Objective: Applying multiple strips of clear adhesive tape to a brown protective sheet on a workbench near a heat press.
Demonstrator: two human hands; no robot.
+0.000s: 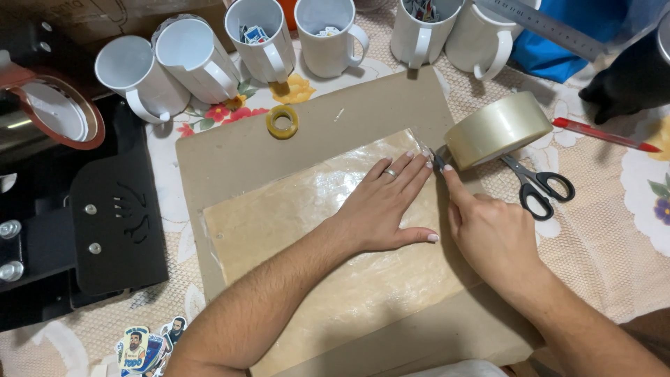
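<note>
1. the left hand (387,206) is laid flat and open, palm down, on a glossy tape-covered sheet (314,244); the fingers are stretched towards the sheet's far right corner, and a ring is worn on one finger.
2. the right hand (488,230) is placed just beside the left, its index finger pressed down at the sheet's right edge; the other fingers are curled in loosely, and whether anything is gripped cannot be told.
3. a large roll of clear tape (497,130) is seen standing tilted at the sheet's far right corner, right by the fingertips of both hands.
4. the sheet is spread on a brown cardboard board (237,150), which rests on a floral lace tablecloth (614,237).
5. black-handled scissors (537,185) are lying just right of the tape roll, their blades partly hidden under it.
6. a small yellow tape roll (282,121) is set on the board's far part, well apart from the hands.
7. a row of white mugs (202,59) is lined up beyond the board; some are filled with small printed bits.
8. a red pen (604,135) is found at the right, a metal ruler (548,26) at the top right, and a black press machine (77,209) at the left.
</note>
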